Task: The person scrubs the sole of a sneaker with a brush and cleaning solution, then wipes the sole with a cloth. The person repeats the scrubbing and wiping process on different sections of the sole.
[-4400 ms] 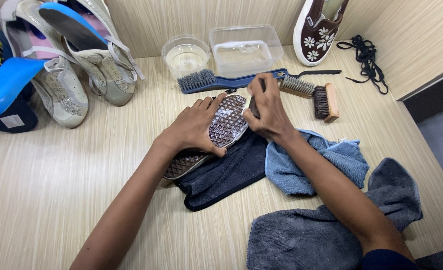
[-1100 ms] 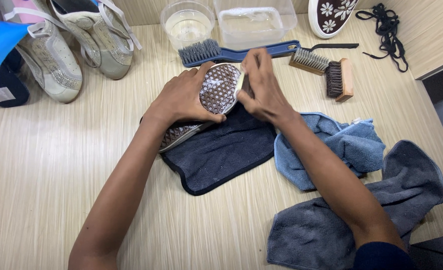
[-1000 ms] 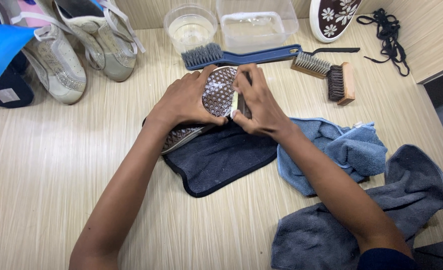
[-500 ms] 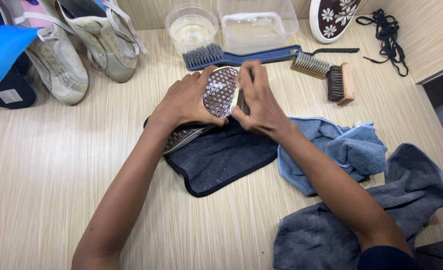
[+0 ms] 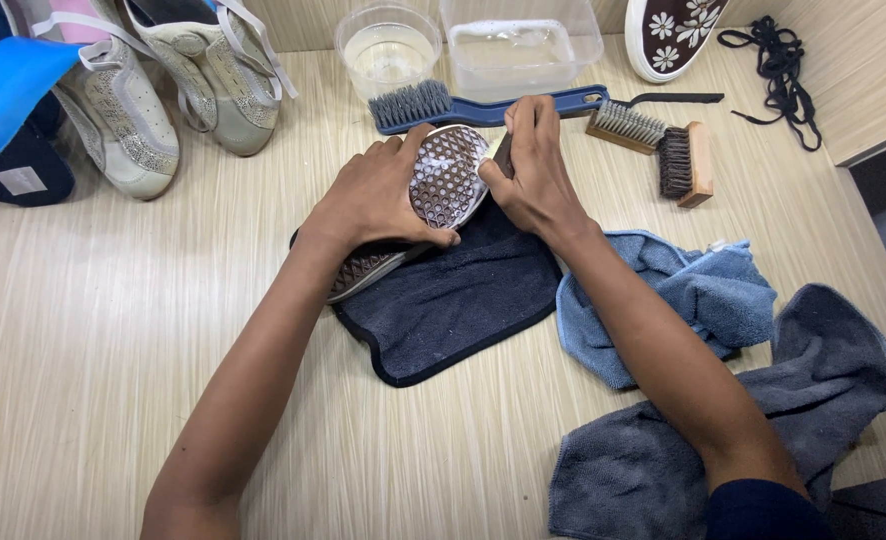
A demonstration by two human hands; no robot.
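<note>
A shoe lies sole-up on a dark navy cloth, its brown sole patterned with pale dots. My left hand grips it across the middle, fingers wrapped over the sole. At the toe end my right hand is closed around a small dark object, pressed against the sole's edge; most of that object is hidden by my fingers.
A blue long-handled brush, a wire brush and a wooden brush lie behind the shoe. A round tub of water and a clear box stand at the back. Pale sneakers at left; blue cloth and grey towel at right.
My right hand has shifted slightly along the toe end of the sole. My left hand has kept its grip on the shoe.
</note>
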